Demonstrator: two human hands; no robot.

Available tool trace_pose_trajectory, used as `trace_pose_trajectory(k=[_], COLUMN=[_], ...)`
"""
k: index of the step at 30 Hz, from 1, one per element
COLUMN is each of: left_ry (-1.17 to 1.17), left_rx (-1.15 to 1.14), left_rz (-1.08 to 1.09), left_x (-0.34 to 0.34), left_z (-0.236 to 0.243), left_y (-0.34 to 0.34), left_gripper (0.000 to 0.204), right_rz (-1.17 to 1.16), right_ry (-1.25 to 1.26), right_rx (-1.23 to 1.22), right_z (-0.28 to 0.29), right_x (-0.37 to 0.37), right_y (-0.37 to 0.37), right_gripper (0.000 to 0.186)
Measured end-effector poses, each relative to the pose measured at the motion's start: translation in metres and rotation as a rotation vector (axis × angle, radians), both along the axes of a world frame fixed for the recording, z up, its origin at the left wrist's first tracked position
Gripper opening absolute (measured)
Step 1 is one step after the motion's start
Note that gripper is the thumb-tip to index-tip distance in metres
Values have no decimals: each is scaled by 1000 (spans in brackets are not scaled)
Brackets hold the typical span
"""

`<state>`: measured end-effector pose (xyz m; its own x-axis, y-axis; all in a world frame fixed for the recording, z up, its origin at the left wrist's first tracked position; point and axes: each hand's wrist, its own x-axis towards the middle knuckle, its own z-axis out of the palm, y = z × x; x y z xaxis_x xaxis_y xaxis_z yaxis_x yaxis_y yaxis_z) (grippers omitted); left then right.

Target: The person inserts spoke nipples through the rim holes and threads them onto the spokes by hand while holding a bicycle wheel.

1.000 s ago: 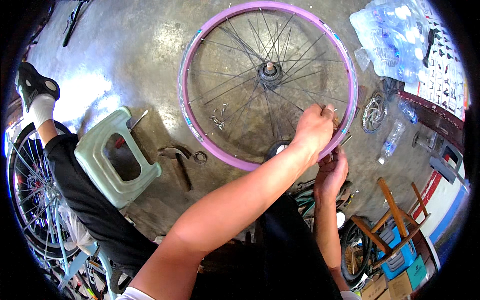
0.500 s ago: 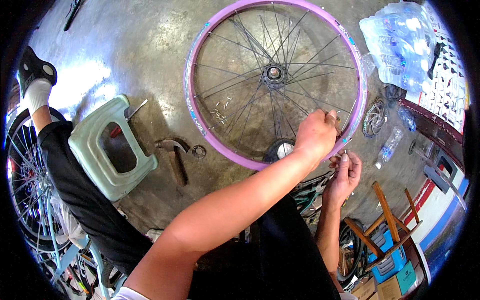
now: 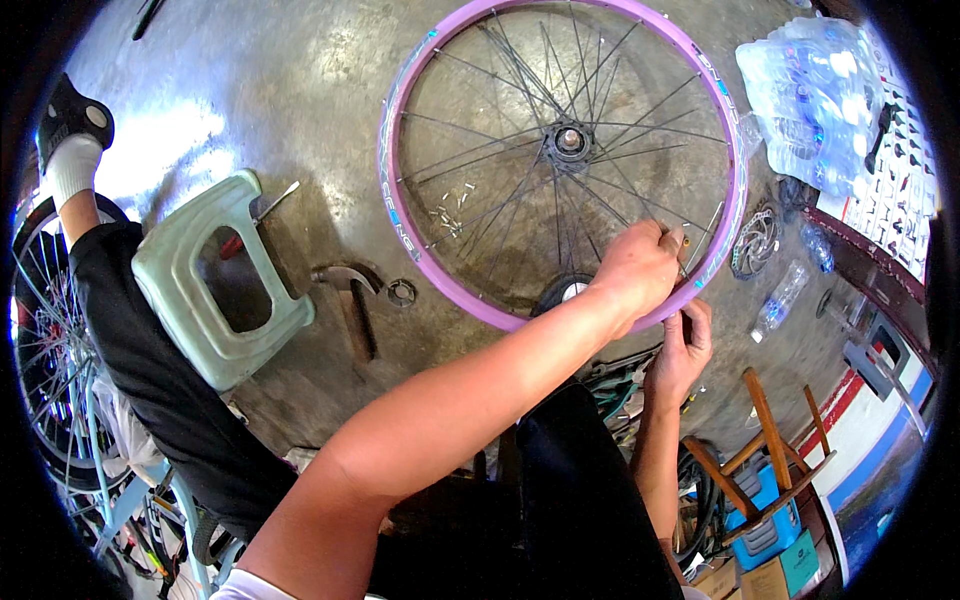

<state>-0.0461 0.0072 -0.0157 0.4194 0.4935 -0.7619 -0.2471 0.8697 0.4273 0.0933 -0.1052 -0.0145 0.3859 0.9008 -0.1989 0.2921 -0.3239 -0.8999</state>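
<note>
A bicycle wheel with a purple rim [image 3: 398,215], a dark hub [image 3: 569,142] and loosely laced black spokes lies before me, its near edge by my knees. My left hand [image 3: 638,268] reaches over the near right part of the rim. Its thumb and finger pinch a spoke close to the rim's inner side. Below it, my right hand [image 3: 683,345] is pressed against the rim's outer side, fingers bent. Its fingertips are partly hidden by the rim, so what they pinch cannot be seen. Several small silver spoke nipples [image 3: 455,215] lie on the floor within the wheel.
Left of the wheel are a pale green stool [image 3: 190,330], a hammer [image 3: 355,315] and a small ring-shaped part [image 3: 401,292]. On the right lie a brake disc [image 3: 755,243], a plastic bottle [image 3: 780,302] and wrapped bottles [image 3: 805,100]. Pliers [image 3: 620,385] and other tools lie near my knees.
My right hand has moved up against the rim; the small pale piece at its thumb tip is now hidden. My left hand keeps its pinch. The whole view has shifted slightly.
</note>
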Motion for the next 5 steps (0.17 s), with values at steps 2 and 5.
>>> trace_pose_trajectory(k=[2,5], left_ry=[-7,-1], left_rx=[10,82], left_rz=[-24,-131], left_x=[-4,-5], left_z=[-3,-9], left_y=[-1,3], left_gripper=[35,37], right_rz=[49,83], right_ry=[-90,-115], right_rx=[-5,-11], right_z=[1,-2], right_x=[-1,5], right_y=[0,-4], right_gripper=[13,17])
